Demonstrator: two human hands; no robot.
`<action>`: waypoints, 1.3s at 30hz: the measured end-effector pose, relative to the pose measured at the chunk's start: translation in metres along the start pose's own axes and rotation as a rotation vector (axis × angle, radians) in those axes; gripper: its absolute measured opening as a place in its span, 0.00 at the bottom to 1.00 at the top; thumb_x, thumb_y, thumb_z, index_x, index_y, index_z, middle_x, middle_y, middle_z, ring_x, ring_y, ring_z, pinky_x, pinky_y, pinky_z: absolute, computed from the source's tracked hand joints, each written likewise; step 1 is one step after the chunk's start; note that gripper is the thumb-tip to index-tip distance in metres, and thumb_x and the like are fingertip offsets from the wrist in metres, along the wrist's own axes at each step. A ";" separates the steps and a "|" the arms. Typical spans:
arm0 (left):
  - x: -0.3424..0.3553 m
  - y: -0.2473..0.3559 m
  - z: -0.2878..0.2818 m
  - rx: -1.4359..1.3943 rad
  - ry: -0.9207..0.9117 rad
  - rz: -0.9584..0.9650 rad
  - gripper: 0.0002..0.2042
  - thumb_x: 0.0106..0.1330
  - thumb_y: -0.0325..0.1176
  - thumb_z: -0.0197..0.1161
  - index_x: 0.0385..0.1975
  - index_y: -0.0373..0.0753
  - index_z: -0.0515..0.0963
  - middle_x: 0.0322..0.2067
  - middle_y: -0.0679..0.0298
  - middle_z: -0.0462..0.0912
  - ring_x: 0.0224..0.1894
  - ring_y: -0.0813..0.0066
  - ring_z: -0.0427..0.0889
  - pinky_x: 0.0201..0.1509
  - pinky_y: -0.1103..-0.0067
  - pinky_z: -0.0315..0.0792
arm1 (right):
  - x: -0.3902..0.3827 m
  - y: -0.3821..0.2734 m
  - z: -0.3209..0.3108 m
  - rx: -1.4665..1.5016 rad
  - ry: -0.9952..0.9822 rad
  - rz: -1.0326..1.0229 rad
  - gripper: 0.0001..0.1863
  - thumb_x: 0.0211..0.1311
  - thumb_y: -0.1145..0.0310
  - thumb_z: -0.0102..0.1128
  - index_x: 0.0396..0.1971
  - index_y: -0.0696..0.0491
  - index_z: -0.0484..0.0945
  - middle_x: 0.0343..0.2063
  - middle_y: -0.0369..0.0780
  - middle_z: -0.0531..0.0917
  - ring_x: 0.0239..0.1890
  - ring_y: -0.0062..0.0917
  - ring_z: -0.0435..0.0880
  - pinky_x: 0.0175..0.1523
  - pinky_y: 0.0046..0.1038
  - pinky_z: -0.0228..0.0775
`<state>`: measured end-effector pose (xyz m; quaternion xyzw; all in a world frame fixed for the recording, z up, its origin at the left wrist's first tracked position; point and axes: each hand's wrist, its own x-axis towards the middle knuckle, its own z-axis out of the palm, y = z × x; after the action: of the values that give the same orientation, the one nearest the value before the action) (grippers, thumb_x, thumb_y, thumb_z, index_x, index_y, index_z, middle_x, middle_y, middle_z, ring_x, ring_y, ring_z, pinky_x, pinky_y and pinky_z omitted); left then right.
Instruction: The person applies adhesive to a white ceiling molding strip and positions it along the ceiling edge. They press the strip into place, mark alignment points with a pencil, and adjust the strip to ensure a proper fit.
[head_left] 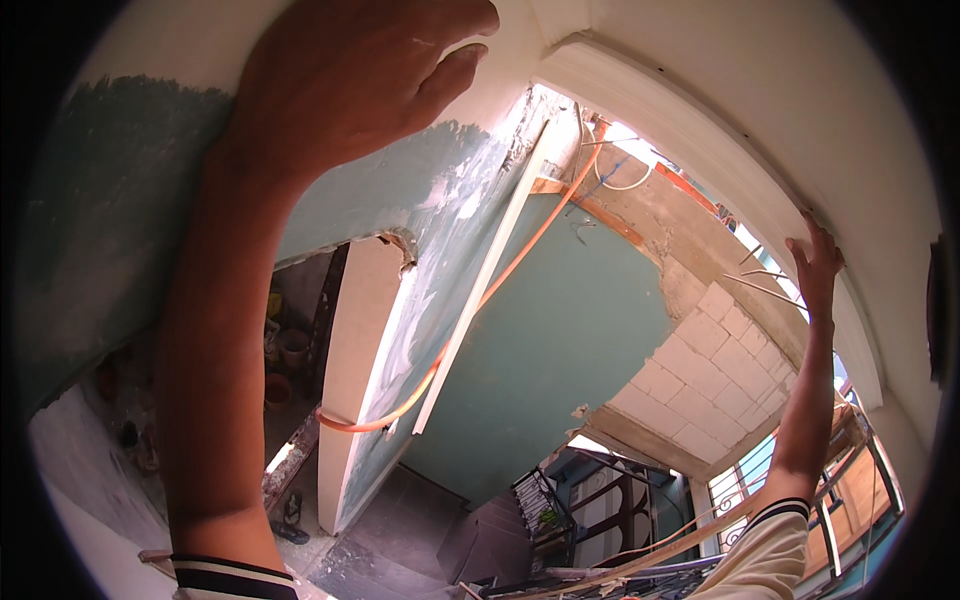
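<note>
My left hand [370, 80] is raised at the upper left against the white overhead surface [540, 20], its fingers bent and its palm hidden; whether it grips anything there I cannot make out. My right hand [815, 260] grips the edge of a long white moulded strip [700, 140] that runs overhead toward the right, with fingers reaching up and thumb on the nearer side. A narrow white batten [480, 280] leans along the wall beside an orange hose [530, 245], which bends round a white opening frame [365, 330].
A green wall [550, 340] with exposed blockwork [720, 370] faces me. Below lie grey floor tiles [400, 550], dark slippers [292, 515] and a cluttered recess [290, 370]. Metal railings, planks [855, 480] and loose rods crowd the lower right. Wires hang near the top opening.
</note>
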<state>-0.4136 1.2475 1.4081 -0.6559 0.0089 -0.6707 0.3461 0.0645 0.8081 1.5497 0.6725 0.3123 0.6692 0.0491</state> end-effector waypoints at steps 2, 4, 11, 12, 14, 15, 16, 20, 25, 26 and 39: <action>0.001 0.002 -0.001 0.012 -0.018 -0.027 0.07 0.62 0.32 0.69 0.37 0.40 0.83 0.38 0.60 0.82 0.45 0.62 0.80 0.52 0.68 0.74 | -0.001 0.003 0.002 -0.007 0.025 -0.022 0.30 0.72 0.53 0.59 0.72 0.37 0.67 0.58 0.39 0.78 0.61 0.32 0.76 0.71 0.46 0.51; 0.001 0.003 -0.002 0.019 -0.030 -0.040 0.07 0.62 0.32 0.69 0.37 0.40 0.83 0.38 0.60 0.82 0.45 0.62 0.80 0.52 0.68 0.74 | -0.001 0.006 0.002 0.001 0.016 -0.029 0.30 0.72 0.53 0.60 0.72 0.37 0.67 0.59 0.39 0.78 0.61 0.32 0.76 0.71 0.46 0.52; 0.002 0.001 0.000 0.037 -0.030 -0.020 0.06 0.63 0.32 0.68 0.37 0.39 0.83 0.38 0.60 0.82 0.45 0.63 0.80 0.52 0.69 0.74 | -0.004 0.002 0.004 0.025 0.083 -0.063 0.30 0.71 0.51 0.62 0.71 0.38 0.69 0.51 0.36 0.78 0.59 0.27 0.74 0.71 0.43 0.49; 0.004 0.002 -0.001 0.029 -0.052 -0.037 0.06 0.63 0.32 0.68 0.37 0.39 0.83 0.38 0.60 0.82 0.45 0.63 0.80 0.52 0.68 0.74 | -0.004 0.001 0.002 0.038 0.084 -0.066 0.30 0.71 0.51 0.62 0.71 0.38 0.70 0.51 0.36 0.78 0.59 0.27 0.74 0.71 0.43 0.49; 0.004 0.005 -0.003 0.023 -0.058 -0.046 0.06 0.63 0.31 0.68 0.37 0.39 0.83 0.38 0.59 0.83 0.45 0.63 0.80 0.53 0.68 0.74 | -0.006 -0.002 0.001 0.069 0.079 -0.075 0.30 0.71 0.52 0.63 0.71 0.38 0.70 0.51 0.35 0.79 0.59 0.26 0.74 0.71 0.43 0.49; 0.005 0.006 -0.004 0.020 -0.062 -0.050 0.06 0.63 0.31 0.68 0.37 0.39 0.83 0.38 0.59 0.83 0.45 0.63 0.80 0.53 0.68 0.75 | -0.008 -0.003 -0.001 0.059 0.065 -0.063 0.30 0.70 0.52 0.63 0.71 0.38 0.70 0.51 0.35 0.79 0.59 0.26 0.74 0.71 0.43 0.49; 0.005 0.005 -0.005 0.019 -0.066 -0.046 0.06 0.63 0.31 0.68 0.37 0.39 0.83 0.39 0.59 0.83 0.45 0.63 0.81 0.53 0.68 0.75 | -0.008 -0.004 -0.002 0.054 0.055 -0.053 0.30 0.70 0.53 0.63 0.71 0.38 0.70 0.51 0.35 0.79 0.59 0.26 0.74 0.71 0.44 0.49; 0.010 0.010 -0.012 -0.005 -0.113 -0.089 0.08 0.62 0.31 0.69 0.39 0.39 0.84 0.39 0.59 0.83 0.46 0.62 0.81 0.53 0.67 0.74 | -0.010 -0.007 -0.003 0.047 0.031 -0.037 0.30 0.70 0.55 0.64 0.71 0.37 0.70 0.50 0.34 0.79 0.59 0.25 0.73 0.71 0.44 0.48; 0.003 0.003 0.001 0.039 -0.021 0.000 0.09 0.65 0.28 0.68 0.44 0.39 0.82 0.43 0.61 0.83 0.49 0.59 0.81 0.56 0.66 0.75 | -0.028 -0.024 -0.013 0.046 0.065 -0.053 0.30 0.70 0.59 0.64 0.71 0.36 0.70 0.47 0.31 0.80 0.57 0.23 0.74 0.70 0.42 0.47; 0.004 0.003 0.001 0.028 -0.039 -0.008 0.09 0.65 0.28 0.68 0.44 0.39 0.82 0.43 0.61 0.83 0.50 0.60 0.81 0.56 0.66 0.75 | -0.033 -0.026 -0.016 0.049 0.072 -0.063 0.30 0.70 0.59 0.64 0.71 0.36 0.70 0.46 0.30 0.81 0.57 0.23 0.74 0.70 0.42 0.47; 0.087 0.068 0.164 -0.672 -0.060 -0.522 0.13 0.71 0.39 0.62 0.45 0.38 0.84 0.41 0.59 0.90 0.46 0.65 0.89 0.54 0.71 0.80 | -0.102 -0.069 -0.058 0.161 0.063 -0.168 0.32 0.65 0.65 0.68 0.69 0.36 0.73 0.38 0.31 0.78 0.49 0.23 0.76 0.66 0.40 0.51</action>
<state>-0.2286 1.2268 1.4754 -0.7317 0.0506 -0.6764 -0.0679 -0.0052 0.7935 1.4330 0.6243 0.4218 0.6563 0.0410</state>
